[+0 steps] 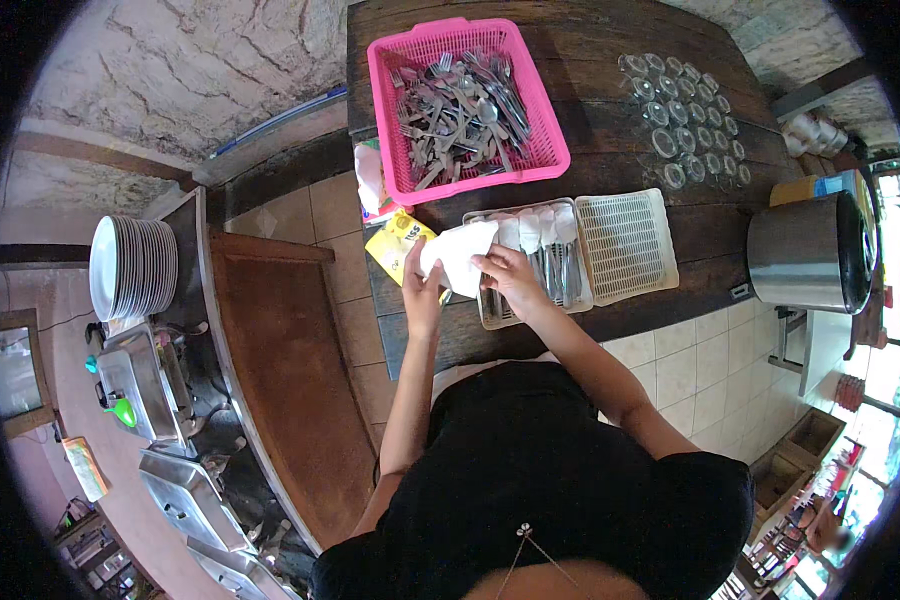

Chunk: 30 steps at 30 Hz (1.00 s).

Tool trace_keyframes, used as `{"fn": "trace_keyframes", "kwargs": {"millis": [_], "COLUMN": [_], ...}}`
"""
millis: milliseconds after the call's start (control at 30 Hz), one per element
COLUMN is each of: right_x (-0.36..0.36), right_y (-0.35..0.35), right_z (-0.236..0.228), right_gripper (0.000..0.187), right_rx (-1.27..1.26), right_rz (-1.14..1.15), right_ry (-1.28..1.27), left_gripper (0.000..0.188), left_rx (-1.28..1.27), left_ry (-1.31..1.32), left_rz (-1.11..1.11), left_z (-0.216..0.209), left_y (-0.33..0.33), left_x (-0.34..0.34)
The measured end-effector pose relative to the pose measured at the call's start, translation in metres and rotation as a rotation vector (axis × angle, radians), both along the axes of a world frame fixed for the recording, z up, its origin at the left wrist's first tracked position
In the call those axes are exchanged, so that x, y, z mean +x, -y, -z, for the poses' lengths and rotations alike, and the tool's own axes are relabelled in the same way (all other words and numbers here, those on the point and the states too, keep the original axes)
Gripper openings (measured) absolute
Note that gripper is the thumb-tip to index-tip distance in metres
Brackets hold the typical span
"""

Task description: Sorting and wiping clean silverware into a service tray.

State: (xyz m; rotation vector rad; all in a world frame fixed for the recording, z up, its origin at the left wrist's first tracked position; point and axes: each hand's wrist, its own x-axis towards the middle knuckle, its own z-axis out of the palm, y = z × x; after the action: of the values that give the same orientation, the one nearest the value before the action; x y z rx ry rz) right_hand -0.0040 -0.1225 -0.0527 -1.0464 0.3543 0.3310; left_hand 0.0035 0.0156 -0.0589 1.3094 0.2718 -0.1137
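A white paper napkin (460,252) is stretched between my two hands above the near edge of the dark wooden table. My left hand (422,275) grips its left side, and my right hand (510,278) pinches its lower right corner. Whether anything lies inside the napkin cannot be made out. Just behind my hands, a rectangular cutlery tray (582,284) holds several metal utensils with their ends wrapped in white napkins (537,226). A yellow tissue pack (394,244) lies beside my left hand, partly covered by it.
A pink plastic basket (558,162) heaped with loose forks, spoons and knives (470,115) stands farther back. Right of the cutlery tray lies a beige slatted basket (625,245). Several glass cups (682,138) stand at the far right, near a steel pot (805,255). Stacked white plates (120,270) are at left.
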Motion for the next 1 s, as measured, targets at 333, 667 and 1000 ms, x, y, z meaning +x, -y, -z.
{"fn": "trace_keyframes", "kwargs": {"millis": [333, 667, 1000], "right_x": [-0.008, -0.008, -0.007], "right_y": [-0.008, 0.000, 0.003], "right_z": [-0.036, -0.036, -0.033], "right_gripper": [0.016, 0.022, 0.011], "right_rx": [-1.072, -0.978, -0.963], "right_rz": [0.136, -0.127, -0.192], "right_ry": [0.613, 0.698, 0.561], "left_gripper": [0.038, 0.026, 0.028], "left_rx": [0.124, -0.131, 0.023], "left_ry": [0.123, -0.008, -0.092], "left_rz": [0.080, 0.011, 0.055], "left_z": [-0.029, -0.038, -0.015], "left_y": [0.038, 0.036, 0.027], "left_x": [-0.023, -0.019, -0.020]}}
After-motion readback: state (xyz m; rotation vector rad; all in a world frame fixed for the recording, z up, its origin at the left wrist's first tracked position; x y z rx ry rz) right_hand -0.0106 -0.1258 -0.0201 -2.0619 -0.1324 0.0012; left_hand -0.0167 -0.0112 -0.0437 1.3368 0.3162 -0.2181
